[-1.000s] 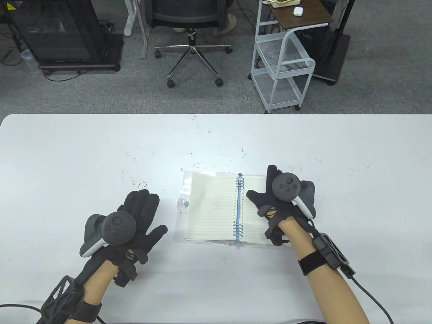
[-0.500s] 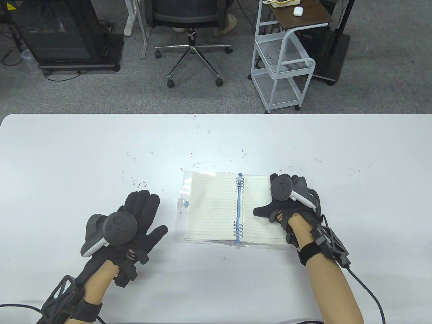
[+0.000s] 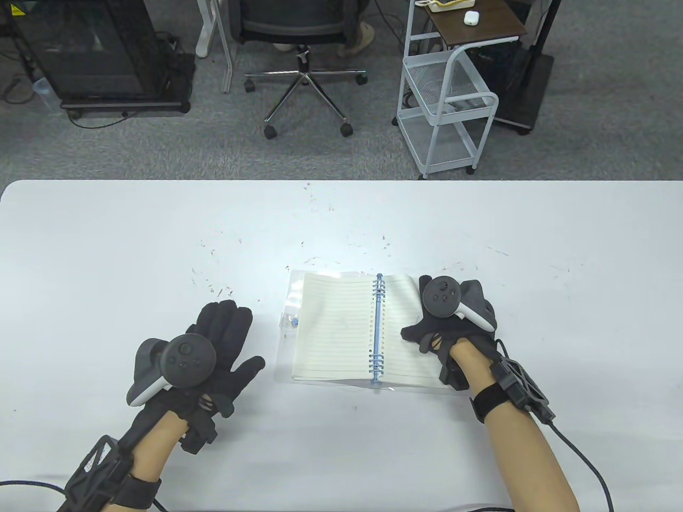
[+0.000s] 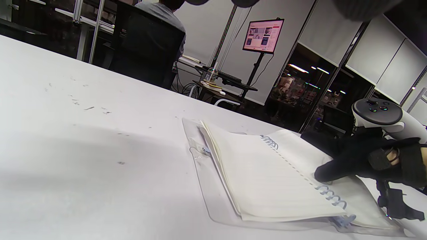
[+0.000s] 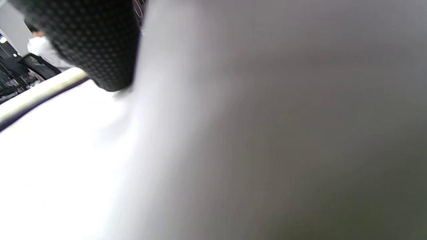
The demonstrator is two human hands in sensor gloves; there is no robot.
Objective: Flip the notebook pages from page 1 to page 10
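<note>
A blue-spiral notebook (image 3: 333, 325) lies open on a clear plastic cover in the middle of the white table (image 3: 106, 256), lined pages up. My right hand (image 3: 419, 314) is on the right-hand page (image 3: 397, 314), thumb pressed on the paper near the spiral, fingers curled over the outer edge; the page's top corner lifts a little. In the left wrist view the notebook (image 4: 267, 173) and the right hand (image 4: 337, 163) show the same. The right wrist view is blurred: one fingertip (image 5: 100, 50) against white paper. My left hand (image 3: 229, 341) rests flat and open on the table, left of the notebook.
The clear cover (image 3: 285, 346) sticks out left of the pages, with a small blue item (image 3: 294, 322) on it. Small dark specks (image 3: 219, 290) dot the table. Beyond the far edge stand an office chair (image 3: 304, 53) and a white wire trolley (image 3: 448, 106).
My right hand went from lying flat on the right page to curled fingers at its outer edge, then shifted slightly left; the page's top corner has lifted. The left hand has not moved.
</note>
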